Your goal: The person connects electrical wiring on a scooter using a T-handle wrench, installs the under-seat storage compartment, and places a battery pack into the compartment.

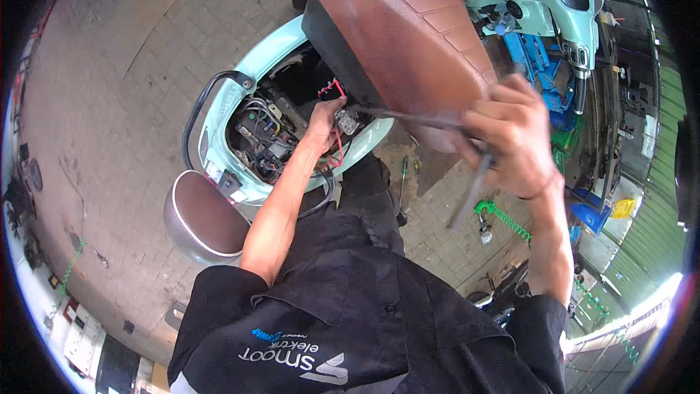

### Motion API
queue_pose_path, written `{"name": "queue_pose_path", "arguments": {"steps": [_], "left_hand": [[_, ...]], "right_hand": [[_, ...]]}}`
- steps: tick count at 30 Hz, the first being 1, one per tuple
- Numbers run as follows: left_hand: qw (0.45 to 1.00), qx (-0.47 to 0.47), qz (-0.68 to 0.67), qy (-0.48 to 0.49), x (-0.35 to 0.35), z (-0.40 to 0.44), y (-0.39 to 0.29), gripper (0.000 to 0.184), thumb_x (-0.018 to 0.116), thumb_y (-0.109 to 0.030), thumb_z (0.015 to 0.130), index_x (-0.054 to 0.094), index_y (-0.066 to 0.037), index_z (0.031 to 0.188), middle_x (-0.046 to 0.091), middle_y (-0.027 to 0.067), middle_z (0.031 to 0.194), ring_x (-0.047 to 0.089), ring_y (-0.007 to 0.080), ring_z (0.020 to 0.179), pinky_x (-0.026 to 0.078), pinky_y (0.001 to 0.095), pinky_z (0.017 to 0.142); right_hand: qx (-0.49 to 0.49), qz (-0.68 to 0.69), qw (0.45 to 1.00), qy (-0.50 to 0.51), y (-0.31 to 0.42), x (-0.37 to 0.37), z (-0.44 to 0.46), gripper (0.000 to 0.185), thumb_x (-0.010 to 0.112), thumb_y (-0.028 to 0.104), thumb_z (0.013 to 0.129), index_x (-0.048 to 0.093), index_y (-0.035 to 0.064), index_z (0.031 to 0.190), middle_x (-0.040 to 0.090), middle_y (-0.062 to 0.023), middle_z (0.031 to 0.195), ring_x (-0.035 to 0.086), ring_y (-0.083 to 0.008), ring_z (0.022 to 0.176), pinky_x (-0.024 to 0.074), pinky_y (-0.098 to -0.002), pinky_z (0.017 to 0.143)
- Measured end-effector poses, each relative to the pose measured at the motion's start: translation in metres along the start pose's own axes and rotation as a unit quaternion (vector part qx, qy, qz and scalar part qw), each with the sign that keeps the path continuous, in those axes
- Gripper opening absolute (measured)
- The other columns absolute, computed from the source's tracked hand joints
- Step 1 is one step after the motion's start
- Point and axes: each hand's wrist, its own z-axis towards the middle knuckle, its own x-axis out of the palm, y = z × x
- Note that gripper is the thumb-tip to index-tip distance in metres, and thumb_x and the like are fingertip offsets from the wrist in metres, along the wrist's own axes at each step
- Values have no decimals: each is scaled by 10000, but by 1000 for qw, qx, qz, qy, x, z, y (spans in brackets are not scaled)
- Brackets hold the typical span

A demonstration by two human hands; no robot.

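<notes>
While the mint scooter body (270, 51) is left open beneath the raised brown seat (415, 36), the wiring compartment (302, 69) is exposed. A dark tool (415, 115) is gripped by the curled fingers of the right hand (510, 135), its shaft directed toward the left hand (321, 122). That hand is positioned inside the compartment, beside a silver part (347, 123) and a red cable (337, 147); whether anything is pinched cannot be told.

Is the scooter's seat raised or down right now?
Raised: the brown seat is tilted up, exposing wiring inside the scooter body.
</notes>
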Motion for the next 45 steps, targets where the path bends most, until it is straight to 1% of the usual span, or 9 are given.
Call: {"name": "queue_pose_path", "arguments": {"steps": [12,15,19,27,30,31,34,38,45], "left_hand": [[934,123,335,-18,-3,-43,15,335,767,-297,843,653,1,946,543,-42,691,433,46,595,333,250,525],[955,38,290,-39,-3,-44,21,259,675,-284,911,616,-42,844,451,-68,600,372,56,535,396,274,586],[988,19,-153,-1,-40,-48,32,226,482,-141,976,529,-95,760,305,-57,535,304,97,470,483,356,770],[989,76,7,-128,-75,-105,-11,99,540,-164,942,565,-83,891,306,-79,569,294,65,454,409,290,566],[925,111,304,-199,-72,-102,-13,187,587,-195,927,641,-17,946,362,-82,572,305,38,433,297,255,409],[905,83,354,-221,-66,-95,-16,252,623,-210,892,673,32,938,525,22,584,477,115,474,411,307,481],[743,206,606,-194,-70,-49,-7,299,650,-207,813,695,54,952,686,274,885,685,423,889,524,475,785],[704,181,658,-198,-28,-26,-18,314,636,-207,820,701,47,993,670,305,928,667,440,951,516,477,834],[977,-3,141,-162,-47,-2,-10,48,532,-190,963,568,-158,961,433,-39,676,449,106,619,408,302,565]], "right_hand": [[381,165,909,34,40,19,-153,309,798,215,750,618,-3,625,512,-128,538,515,-295,531,382,-398,541],[417,195,887,44,59,63,-173,260,747,228,816,695,-21,764,598,-201,673,611,-348,624,452,-418,582],[468,185,862,57,68,127,-183,274,725,233,842,685,-38,824,628,-241,770,629,-422,760,479,-466,668],[459,264,844,-87,64,267,-224,302,713,208,853,668,-77,941,687,-233,839,623,-383,722,473,-439,686],[497,263,826,29,61,277,-233,385,696,290,889,690,-58,1053,722,-201,923,659,-314,790,503,-378,741],[491,262,831,28,56,281,-234,385,696,290,889,690,-58,1053,722,-201,923,659,-314,790,503,-378,741],[654,492,573,45,38,319,-264,537,638,462,928,715,-50,1070,691,-105,996,609,-182,959,454,-321,911],[660,516,546,-1,35,327,-293,483,676,389,908,710,-66,1066,696,-97,1040,608,-176,999,443,-321,936],[632,462,612,-113,4,349,-301,673,847,199,727,557,-64,1275,693,-177,1148,661,-260,994,496,-395,890]]}}
